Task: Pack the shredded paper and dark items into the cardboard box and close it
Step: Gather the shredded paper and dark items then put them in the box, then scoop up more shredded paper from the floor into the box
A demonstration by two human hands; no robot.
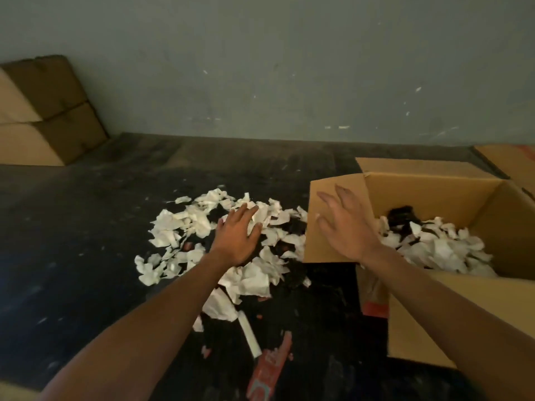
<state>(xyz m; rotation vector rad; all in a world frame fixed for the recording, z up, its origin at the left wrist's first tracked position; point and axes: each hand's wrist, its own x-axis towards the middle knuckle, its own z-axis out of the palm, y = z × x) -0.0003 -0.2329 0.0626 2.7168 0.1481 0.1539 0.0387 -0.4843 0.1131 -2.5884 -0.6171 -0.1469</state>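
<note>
Currently: cardboard box (428,195), flaps open, part filled. Shredded paper (202,227) and dark items (292,227) heaped on floor just left of box. Left hand (236,237) nearer, splayed on heap; right hand (347,227) spread, empty, at box's left flap.

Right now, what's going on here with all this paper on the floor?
A person is packing torn paper and dark items into an open cardboard box. The left hand reaches into the floor pile, open. The right hand is spread in front of the box's side flap. The box already holds some; much remains outside.
</note>
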